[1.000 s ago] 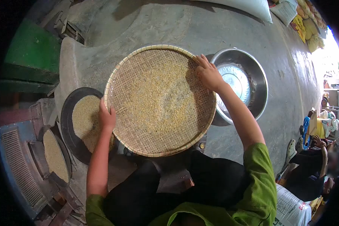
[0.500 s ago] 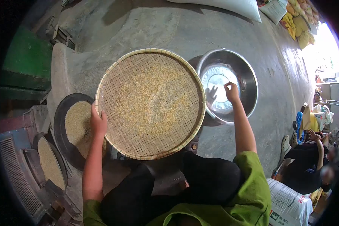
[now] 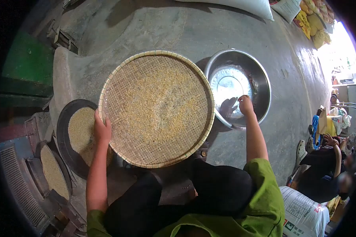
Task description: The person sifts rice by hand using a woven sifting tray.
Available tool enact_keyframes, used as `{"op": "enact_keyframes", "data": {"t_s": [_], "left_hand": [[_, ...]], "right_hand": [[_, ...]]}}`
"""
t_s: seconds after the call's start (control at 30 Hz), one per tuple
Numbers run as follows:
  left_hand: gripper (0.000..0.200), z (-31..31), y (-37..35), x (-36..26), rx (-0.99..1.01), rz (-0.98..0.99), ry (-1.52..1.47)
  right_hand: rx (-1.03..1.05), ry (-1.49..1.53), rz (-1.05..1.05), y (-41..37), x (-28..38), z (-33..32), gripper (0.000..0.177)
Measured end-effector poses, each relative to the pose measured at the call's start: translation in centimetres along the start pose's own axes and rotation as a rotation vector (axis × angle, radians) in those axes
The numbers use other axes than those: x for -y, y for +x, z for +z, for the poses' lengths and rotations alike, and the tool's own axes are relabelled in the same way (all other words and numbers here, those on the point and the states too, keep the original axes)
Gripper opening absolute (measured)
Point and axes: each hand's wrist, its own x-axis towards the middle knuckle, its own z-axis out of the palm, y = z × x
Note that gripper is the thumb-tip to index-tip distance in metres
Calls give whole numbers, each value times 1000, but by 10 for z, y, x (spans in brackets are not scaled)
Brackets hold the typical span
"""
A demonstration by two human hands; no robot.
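Note:
A round woven winnowing basket (image 3: 158, 152) with a pale bound rim rests over my knees, with unhusked grains (image 3: 154, 114) spread thinly across it. My left hand (image 3: 102, 128) grips its left rim, thumb on the upper side. Over the lower right part of a shiny metal basin (image 3: 261, 87), my right hand (image 3: 246, 106) is closed in a pinch. Whatever its fingertips hold, if anything, is too small to make out. The hand's shadow falls on the basin floor.
Left of the basket stands a dark pan (image 3: 63, 136) of grain, with a second grain-filled pan (image 3: 53, 170) beyond it. A green metal box (image 3: 28, 67) is at far left. White sacks (image 3: 304, 211) lie at lower right, near another person (image 3: 320, 173). A large sack (image 3: 237, 8) lies at the top.
My right hand has moved slightly lower in view over the basin, and its shadow has shifted with it. The left hand keeps its grip on the basket.

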Motion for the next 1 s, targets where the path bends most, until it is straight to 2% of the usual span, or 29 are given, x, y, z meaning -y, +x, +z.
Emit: {"op": "enact_keyframes", "data": {"t_s": [0.2,0.3,0.37,0.43,0.5,0.57,0.63,0.67,0.77,0.9,0.97,1.0], "left_hand": [[55,-1,0,-1,-1,5,18],[55,2,-1,3,-24,22,36],[55,0,0,2,-43,32,58],[55,-2,-1,-1,3,3,28],[55,1,1,4,-11,28,9],[55,1,0,3,-26,53,-10],[55,-1,-1,-3,1,-20,12],[55,1,0,2,-1,-19,11],[55,8,1,12,-87,59,14],[55,4,1,6,-50,27,-10],[55,2,0,4,-34,12,-32],[55,1,0,3,-31,15,-44]], "right_hand": [[8,11,16,3,11,-9,12],[-61,-13,-65,6,28,-21,18],[-226,118,-107,11,51,-25,23],[-335,254,-272,12,84,-33,23],[-295,470,-333,9,124,-40,22],[-246,465,-468,5,160,-47,20],[-173,336,-607,3,184,-46,17],[-85,355,-634,1,193,-44,16],[-42,44,-693,2,215,-37,16],[3,-73,-697,5,227,-25,16],[47,-132,-544,1,236,-27,19],[45,-132,-545,0,239,-27,19]]}}
